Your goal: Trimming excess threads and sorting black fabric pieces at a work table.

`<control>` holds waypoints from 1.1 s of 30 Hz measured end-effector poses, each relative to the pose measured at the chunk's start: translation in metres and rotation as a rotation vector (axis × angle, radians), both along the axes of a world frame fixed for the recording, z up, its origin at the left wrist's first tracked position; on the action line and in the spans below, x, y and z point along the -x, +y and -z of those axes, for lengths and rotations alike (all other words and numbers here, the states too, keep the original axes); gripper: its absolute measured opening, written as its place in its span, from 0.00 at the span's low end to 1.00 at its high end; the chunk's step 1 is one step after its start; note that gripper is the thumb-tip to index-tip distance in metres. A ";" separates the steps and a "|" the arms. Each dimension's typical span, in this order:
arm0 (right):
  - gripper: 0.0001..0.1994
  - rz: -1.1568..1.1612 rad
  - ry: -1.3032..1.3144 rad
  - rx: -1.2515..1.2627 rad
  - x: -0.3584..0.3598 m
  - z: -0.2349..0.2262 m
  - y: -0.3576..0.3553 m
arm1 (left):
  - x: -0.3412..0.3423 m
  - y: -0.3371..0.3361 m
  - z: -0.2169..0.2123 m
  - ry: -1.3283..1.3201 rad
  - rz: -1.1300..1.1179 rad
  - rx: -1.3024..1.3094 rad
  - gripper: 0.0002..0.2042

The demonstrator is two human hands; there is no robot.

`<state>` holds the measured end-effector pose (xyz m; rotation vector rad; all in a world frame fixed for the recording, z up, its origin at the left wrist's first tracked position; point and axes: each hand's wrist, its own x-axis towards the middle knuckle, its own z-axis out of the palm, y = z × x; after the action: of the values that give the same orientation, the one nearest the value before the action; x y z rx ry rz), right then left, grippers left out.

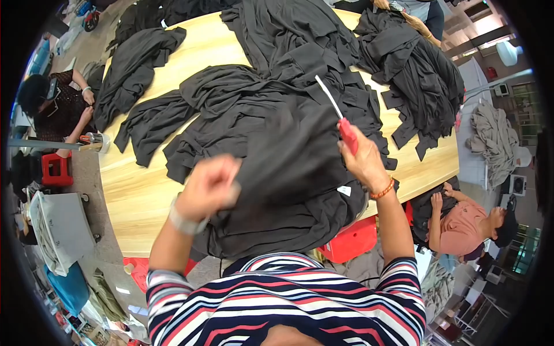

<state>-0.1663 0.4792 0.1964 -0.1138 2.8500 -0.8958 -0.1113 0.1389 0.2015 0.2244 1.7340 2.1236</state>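
My right hand [365, 160] is closed round the red handle of what look like scissors [348, 136]. Their long thin silver blade points up and to the left over the dark cloth. My left hand [210, 187] is at the left edge of the nearest black garment [288, 167]. Its fingers look curled but are smeared by motion, so whether they grip the cloth cannot be told. That garment is partly blurred too and hangs over the table's near edge, with a small white label [344, 190] at its right. Beyond it, more black garments [288, 34] lie heaped.
The pale wooden table [135, 213] holds more black piles at left [138, 69] and right [412, 75]. A red stool [352, 239] stands under its near edge. People work at the left [63, 109], right [461, 225] and far side. A grey cart [66, 225] stands at left.
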 end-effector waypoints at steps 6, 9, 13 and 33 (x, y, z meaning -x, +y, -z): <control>0.21 -0.319 0.027 0.090 0.002 0.047 -0.021 | -0.169 -0.069 -0.053 -0.103 -0.294 -0.400 0.10; 0.21 -0.652 -0.325 0.016 -0.038 0.063 -0.061 | -0.222 -0.102 -0.005 -0.447 -0.612 0.239 0.08; 0.18 -0.777 -0.202 0.034 -0.098 0.093 -0.077 | -0.285 -0.117 0.113 -0.074 -0.412 1.563 0.06; 0.14 -0.702 -0.263 -0.088 0.002 0.042 -0.136 | 0.026 -0.082 0.253 -0.388 -0.761 0.337 0.09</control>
<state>-0.1679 0.3433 0.1541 -0.8495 2.3235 -0.5743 -0.1374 0.0565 -0.0516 -1.0165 2.0739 2.0562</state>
